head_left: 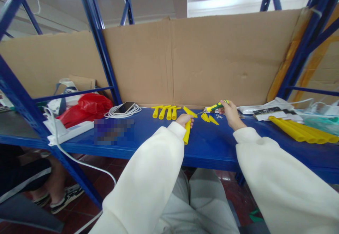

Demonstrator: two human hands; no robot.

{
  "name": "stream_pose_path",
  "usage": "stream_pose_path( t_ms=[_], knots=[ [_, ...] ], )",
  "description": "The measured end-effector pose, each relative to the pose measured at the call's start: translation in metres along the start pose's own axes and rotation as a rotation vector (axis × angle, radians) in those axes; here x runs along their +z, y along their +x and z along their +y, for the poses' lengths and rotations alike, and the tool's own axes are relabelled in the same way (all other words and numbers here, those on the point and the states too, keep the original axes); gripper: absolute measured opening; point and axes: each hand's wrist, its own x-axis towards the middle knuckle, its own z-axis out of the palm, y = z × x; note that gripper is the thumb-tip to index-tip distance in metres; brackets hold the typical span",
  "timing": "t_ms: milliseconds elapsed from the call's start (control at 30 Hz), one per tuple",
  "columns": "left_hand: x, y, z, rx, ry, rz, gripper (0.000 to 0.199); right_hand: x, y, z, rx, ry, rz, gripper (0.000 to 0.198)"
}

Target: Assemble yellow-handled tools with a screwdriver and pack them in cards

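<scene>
My left hand [183, 120] is closed around a yellow tube [186, 136], whose lower end points toward me. A flat yellow piece [189, 111] sits at the tube's upper end, angled across it. My right hand [231, 115] grips a screwdriver [217, 106] by its yellow-and-green handle. Its shaft points left, with the tip at or close to the flat piece; contact is too small to make out. Between my hands lie loose yellow flat pieces [205, 118] and a little pile of small metal parts [219, 116], probably screws. Several yellow tubes with crosspieces [168, 113] stand in a row left of my left hand.
Several long yellow tubes [302, 132] lie on the blue table [212, 153] at right, near a black-and-white box [270, 114]. At left are a phone [125, 107] on a coiled white cable, a white power strip [76, 132] and a red bag [88, 107]. Cardboard [225, 57] walls the back.
</scene>
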Motion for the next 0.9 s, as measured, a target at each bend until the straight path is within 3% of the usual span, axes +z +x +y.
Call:
stream_pose_path(
  t_ms=[500, 900],
  knots=[
    [0.0007, -0.0006, 0.0006, -0.002, -0.02, -0.02, 0.021, 0.0, -0.0004, -0.0015, 0.026, 0.026, 0.0, 0.029],
    [0.0013, -0.0028, 0.0013, 0.032, -0.017, 0.004, 0.019, -0.0017, -0.0005, -0.0004, 0.033, 0.097, -0.049, 0.04]
  ],
)
